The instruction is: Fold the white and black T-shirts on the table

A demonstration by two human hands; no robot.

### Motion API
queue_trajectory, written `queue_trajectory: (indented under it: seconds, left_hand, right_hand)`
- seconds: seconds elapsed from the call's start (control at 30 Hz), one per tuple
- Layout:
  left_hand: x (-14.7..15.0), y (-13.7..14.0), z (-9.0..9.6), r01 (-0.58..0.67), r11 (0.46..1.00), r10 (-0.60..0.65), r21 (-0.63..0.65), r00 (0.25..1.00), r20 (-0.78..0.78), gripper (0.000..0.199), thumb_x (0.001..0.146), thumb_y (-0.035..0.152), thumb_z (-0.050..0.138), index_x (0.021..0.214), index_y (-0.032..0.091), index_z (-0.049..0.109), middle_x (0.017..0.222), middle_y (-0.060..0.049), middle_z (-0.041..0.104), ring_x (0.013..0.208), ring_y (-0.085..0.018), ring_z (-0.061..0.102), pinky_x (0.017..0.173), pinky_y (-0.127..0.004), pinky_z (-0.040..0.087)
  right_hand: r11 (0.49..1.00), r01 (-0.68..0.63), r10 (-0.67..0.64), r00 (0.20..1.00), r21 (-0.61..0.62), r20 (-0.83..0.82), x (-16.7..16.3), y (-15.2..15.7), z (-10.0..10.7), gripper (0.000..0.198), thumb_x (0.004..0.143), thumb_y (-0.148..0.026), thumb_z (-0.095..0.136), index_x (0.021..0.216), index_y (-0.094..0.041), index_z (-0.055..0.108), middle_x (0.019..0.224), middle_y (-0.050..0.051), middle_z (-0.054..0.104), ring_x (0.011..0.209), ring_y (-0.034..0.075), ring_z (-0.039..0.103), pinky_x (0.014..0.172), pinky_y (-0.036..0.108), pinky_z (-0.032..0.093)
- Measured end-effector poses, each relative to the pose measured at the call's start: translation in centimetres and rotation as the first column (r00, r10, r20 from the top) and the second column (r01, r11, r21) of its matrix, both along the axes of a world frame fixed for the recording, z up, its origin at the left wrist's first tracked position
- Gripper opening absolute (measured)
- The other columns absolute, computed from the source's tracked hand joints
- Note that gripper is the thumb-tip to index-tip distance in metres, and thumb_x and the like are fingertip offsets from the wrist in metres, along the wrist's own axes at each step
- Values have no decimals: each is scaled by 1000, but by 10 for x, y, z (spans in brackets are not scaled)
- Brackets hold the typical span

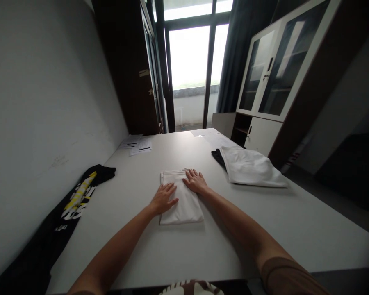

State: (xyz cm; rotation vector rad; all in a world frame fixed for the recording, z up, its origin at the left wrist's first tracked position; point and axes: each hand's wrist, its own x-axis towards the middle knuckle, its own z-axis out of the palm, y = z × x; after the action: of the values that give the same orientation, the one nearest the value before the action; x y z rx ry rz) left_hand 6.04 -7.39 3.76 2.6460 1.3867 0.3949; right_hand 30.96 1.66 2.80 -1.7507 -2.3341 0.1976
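Observation:
A white cloth (pixel 184 209), folded into a neat rectangle, lies on the white table (pixel 135 254) in front of me. It looks like a garment, but its kind does not show. My left hand (pixel 164 198) rests flat on its left side, fingers spread and pointing away from me. Near the far right corner, my right hand (pixel 195 181) presses down on the cloth with its fingers stretched out. Both palms face down, and neither hand grips anything.
Black clothing with yellow and white print (pixel 80 196) lies along the left wall. At the right edge, a larger folded white cloth (pixel 252 167) partly covers a black one (pixel 218 157). Paper sheets (pixel 141 145) lie at the far left. A glass-door cabinet (pixel 264 78) stands beyond the right side.

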Motion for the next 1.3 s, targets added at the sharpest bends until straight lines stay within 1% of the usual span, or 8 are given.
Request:
queue_trajectory:
  seconds: [0.13, 0.27, 0.43, 0.63, 0.8, 0.9, 1.1, 1.3]
  left_hand:
    - [0, 0, 2, 0, 999, -2, -40, 999, -42, 70, 101, 59, 45, 161, 26, 34, 169, -9, 27, 157, -29, 23, 128, -53, 15]
    - [0, 0, 4, -23, 997, 18, -67, 997, -79, 70, 102, 61, 41, 162, 27, 31, 171, -7, 22, 158, -30, 19, 127, -54, 16]
    - [2, -2, 5, -78, 992, 68, -101, 992, -104, 71, 103, 63, 36, 164, 27, 27, 171, -7, 20, 158, -30, 16, 126, -56, 17]
    - [7, -9, 3, -106, 991, 96, -86, 988, -118, 71, 104, 61, 35, 164, 24, 26, 172, -9, 18, 159, -31, 15, 127, -56, 15]
    - [1, -27, 5, -80, 997, 78, -14, 992, -98, 71, 103, 60, 38, 161, 19, 32, 170, -13, 24, 158, -31, 19, 127, -55, 14]
    - [-2, -41, 10, -58, 997, 61, 43, 996, -68, 76, 100, 65, 40, 161, 20, 32, 170, -13, 23, 158, -30, 18, 128, -54, 13]
    - [10, -52, 11, -6, 999, 3, -37, 996, -90, 89, 97, 74, 39, 163, 14, 29, 171, -16, 16, 159, -32, 13, 129, -52, 13]
    - [1, -39, 8, -50, 996, 41, -72, 991, -124, 86, 98, 73, 38, 164, 20, 25, 171, -13, 17, 159, -31, 12, 128, -54, 13]
  right_hand:
    - [998, 19, -20, 1000, 64, 21, -1, -8, 5, 67, 105, -58, 29, 157, -18, 41, 167, 14, 29, 157, 31, 15, 125, 56, 10]
    - [988, -83, 79, 996, 133, 31, -6, -24, 10, 65, 107, -54, 27, 159, -17, 37, 167, 13, 29, 157, 27, 17, 126, 51, 9]
    - [986, -154, 152, 988, 69, 29, -9, -48, 6, 67, 107, -58, 27, 160, -18, 37, 166, 12, 31, 156, 26, 21, 126, 49, 16]
    - [973, -224, 221, 974, 53, 55, 13, -78, 1, 72, 105, -62, 28, 161, -18, 36, 168, 13, 24, 157, 29, 19, 126, 53, 17]
    - [899, -428, 431, 902, 94, -24, 30, -100, 13, 74, 104, -64, 33, 163, -19, 32, 167, 12, 27, 157, 27, 20, 128, 50, 16]
    - [850, -524, 527, 845, 64, -88, 29, -109, 20, 74, 104, -63, 36, 165, -20, 28, 167, 11, 28, 156, 25, 24, 128, 47, 17]
    - [893, -449, 446, 893, -41, -60, 21, -118, 19, 85, 98, -72, 42, 165, -20, 28, 168, 11, 24, 157, 29, 18, 128, 50, 15]
    - [941, -337, 337, 941, -41, -9, 25, -115, 20, 81, 100, -70, 39, 163, -19, 32, 168, 12, 23, 157, 30, 17, 127, 54, 13]
